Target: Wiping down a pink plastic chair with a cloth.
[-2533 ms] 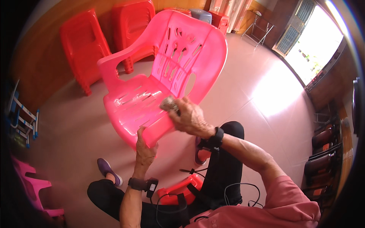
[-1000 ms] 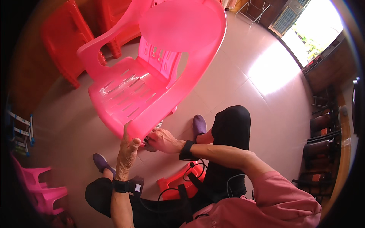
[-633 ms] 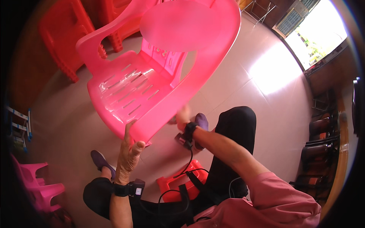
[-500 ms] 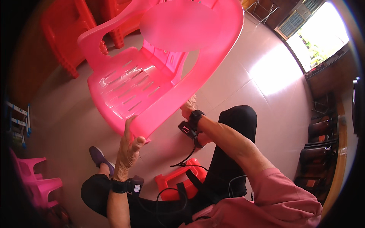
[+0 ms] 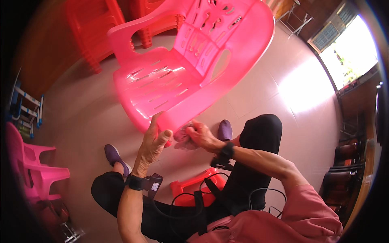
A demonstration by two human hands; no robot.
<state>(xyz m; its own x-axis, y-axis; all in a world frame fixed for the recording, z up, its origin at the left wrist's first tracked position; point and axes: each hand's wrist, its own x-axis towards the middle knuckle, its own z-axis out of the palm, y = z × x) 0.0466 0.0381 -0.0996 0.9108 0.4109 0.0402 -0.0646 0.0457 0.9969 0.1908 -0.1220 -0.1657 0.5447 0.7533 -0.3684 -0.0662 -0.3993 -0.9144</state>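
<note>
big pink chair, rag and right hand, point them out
Big pink chair [image 5: 187, 77], head view, on the seat.
Rag [image 5: 184, 139], head view, on its crumpled middle.
Right hand [image 5: 205, 137], head view, on its back.

Overexposed doorway [image 5: 354, 52] at right, glare on floor [image 5: 304, 91], shine on chair [image 5: 174, 83], warped dark edges

Two shoes [image 5: 225, 130], two wristbands [image 5: 137, 183], one rag [image 5: 184, 140] and one slotted pink chair [image 5: 180, 69] show.

A person's left grip [image 5: 152, 146] touched a pink armchair [image 5: 190, 73] at its near armrest [image 5: 194, 106]; the right grip [image 5: 204, 137] held a crumpled cloth [image 5: 184, 139] beside that armrest.
</note>
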